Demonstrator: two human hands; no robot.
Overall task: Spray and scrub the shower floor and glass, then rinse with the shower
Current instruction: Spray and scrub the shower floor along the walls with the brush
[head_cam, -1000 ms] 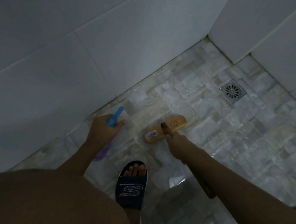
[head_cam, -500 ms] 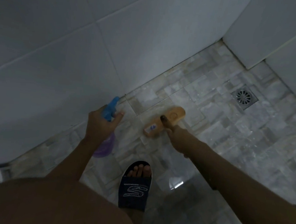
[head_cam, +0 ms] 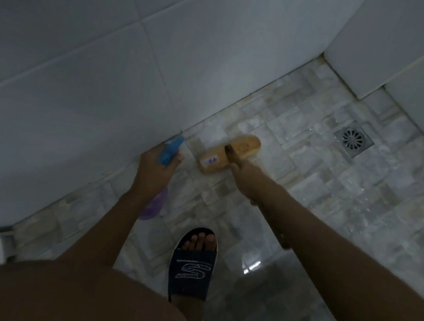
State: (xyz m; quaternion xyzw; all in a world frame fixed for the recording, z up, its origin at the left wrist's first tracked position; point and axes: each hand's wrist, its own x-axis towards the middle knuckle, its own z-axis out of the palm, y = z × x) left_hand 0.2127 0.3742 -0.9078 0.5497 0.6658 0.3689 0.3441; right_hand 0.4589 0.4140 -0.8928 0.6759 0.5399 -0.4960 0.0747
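Scrub brush point(head_cam: 229, 157): tan wooden block head with a small white label on its top face, mounted on a dark handle, resting flat on the shower floor point(head_cam: 329, 183) close to the wall base, well left of the floor drain point(head_cam: 353, 139). Spray bottle point(head_cam: 163, 172): blue trigger head, translucent purple body, nozzle directed toward the wall base, positioned just left of the brush head. Shower floor: pale mosaic stone tiles, wet and glossy around the drain
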